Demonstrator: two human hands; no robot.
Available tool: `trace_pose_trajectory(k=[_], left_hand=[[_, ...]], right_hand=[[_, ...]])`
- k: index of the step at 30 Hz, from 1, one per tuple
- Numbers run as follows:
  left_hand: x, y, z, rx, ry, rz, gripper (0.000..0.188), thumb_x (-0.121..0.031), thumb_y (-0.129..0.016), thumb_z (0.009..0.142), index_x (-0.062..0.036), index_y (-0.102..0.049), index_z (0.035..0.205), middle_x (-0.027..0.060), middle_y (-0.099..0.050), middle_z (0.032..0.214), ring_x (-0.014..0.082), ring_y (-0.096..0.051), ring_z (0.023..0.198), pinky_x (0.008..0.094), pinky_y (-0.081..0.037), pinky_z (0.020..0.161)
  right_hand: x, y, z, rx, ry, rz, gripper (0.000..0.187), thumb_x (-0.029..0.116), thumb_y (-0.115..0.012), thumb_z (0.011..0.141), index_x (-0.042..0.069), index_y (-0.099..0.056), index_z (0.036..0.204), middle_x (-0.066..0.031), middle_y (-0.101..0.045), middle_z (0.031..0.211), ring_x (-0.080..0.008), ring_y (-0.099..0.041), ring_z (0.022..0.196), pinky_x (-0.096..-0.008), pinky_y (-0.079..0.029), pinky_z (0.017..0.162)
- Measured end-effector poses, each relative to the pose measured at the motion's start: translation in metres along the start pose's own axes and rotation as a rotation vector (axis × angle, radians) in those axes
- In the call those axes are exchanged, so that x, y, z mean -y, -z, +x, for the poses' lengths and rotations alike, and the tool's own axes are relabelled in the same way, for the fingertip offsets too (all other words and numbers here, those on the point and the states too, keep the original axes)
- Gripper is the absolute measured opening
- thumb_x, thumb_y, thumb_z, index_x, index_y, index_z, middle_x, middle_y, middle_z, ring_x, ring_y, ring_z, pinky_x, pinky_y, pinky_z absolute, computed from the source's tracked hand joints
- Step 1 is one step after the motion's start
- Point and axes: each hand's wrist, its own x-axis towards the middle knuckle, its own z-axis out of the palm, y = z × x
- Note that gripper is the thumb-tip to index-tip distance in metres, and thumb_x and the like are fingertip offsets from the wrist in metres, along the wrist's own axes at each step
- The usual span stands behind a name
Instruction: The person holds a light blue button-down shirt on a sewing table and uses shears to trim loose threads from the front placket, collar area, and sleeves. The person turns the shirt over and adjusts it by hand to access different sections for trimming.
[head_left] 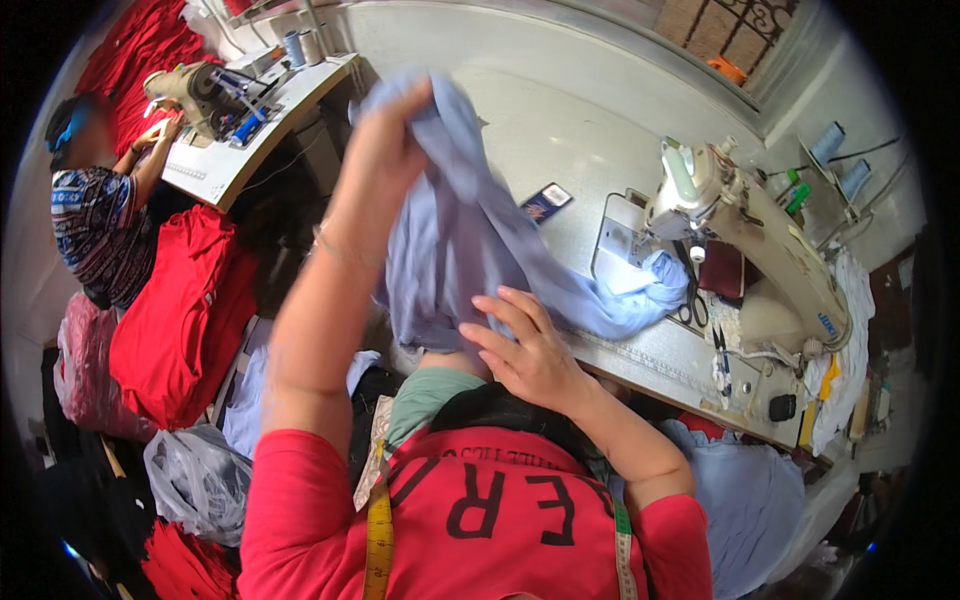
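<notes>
The left hand (398,140), blurred, grips a raised light-blue cloth (450,225), whose bunched far end lies on the desk (590,180) beside black scissors (693,312), near the sewing machine (755,235). The right hand (530,352) spreads its fingers at the cloth's lower part; whether they touch it, I cannot tell. Folds hide the cloth's full shape. At left, a grey translucent plastic bag (198,485) and a pinkish bag (85,365) bulge, their contents hard to make out.
</notes>
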Motion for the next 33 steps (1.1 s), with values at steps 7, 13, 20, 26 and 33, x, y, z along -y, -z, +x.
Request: trace_pose_trajectory(k=[7,13,20,26,33], left_hand=[[-0.097,-0.137,0.105,0.88,-0.286,0.043,0.005,-0.005,-0.054,0.085,-0.002,-0.058,0.088,0.0081,-0.061,0.079,0.0178,-0.06,0.077,0.0299,-0.051,0.074],[0.017,-0.072,0.022,0.529,0.054,1.062,0.028,-0.023,-0.069,0.083,0.0007,-0.065,0.097,-0.002,-0.063,0.082,0.007,-0.056,0.073,0.0235,-0.048,0.064],[0.123,0.017,-0.09,0.24,0.496,0.445,0.018,-0.017,-0.064,0.087,0.0014,-0.066,0.087,0.0027,-0.065,0.079,0.0097,-0.058,0.068,0.0242,-0.046,0.063],[0.135,0.037,-0.088,0.314,0.635,0.464,0.022,-0.013,-0.064,0.085,0.003,-0.062,0.1,0.005,-0.065,0.091,0.0112,-0.059,0.078,0.025,-0.047,0.071],[0.136,0.026,-0.094,0.314,0.502,0.345,0.032,-0.004,-0.069,0.078,0.0002,-0.059,0.109,0.0034,-0.064,0.097,0.0124,-0.059,0.086,0.027,-0.046,0.08]], right_hand=[[-0.05,-0.027,0.058,-0.029,-0.211,-0.111,0.056,0.011,-0.063,0.077,0.015,-0.043,0.128,-0.0153,-0.034,0.139,-0.0408,-0.034,0.125,-0.0481,-0.032,0.102],[-0.045,0.028,0.014,0.098,-0.438,0.032,0.04,0.013,-0.063,0.079,0.009,-0.055,0.118,-0.0157,-0.046,0.131,-0.0344,-0.046,0.118,-0.0407,-0.038,0.099],[-0.102,0.118,-0.134,-0.156,-0.856,-0.309,0.03,0.005,-0.057,0.078,0.0,-0.059,0.108,-0.0176,-0.058,0.112,-0.0339,-0.053,0.107,-0.0383,-0.041,0.094],[-0.106,0.155,-0.223,-0.111,-1.2,-0.6,0.041,-0.001,-0.051,0.078,0.002,-0.052,0.119,-0.0183,-0.051,0.121,-0.035,-0.047,0.114,-0.0388,-0.037,0.098],[-0.103,0.155,-0.224,-0.062,-1.193,-0.671,0.032,0.004,-0.049,0.084,-0.001,-0.054,0.115,-0.0198,-0.055,0.112,-0.0364,-0.051,0.106,-0.0398,-0.041,0.091]])
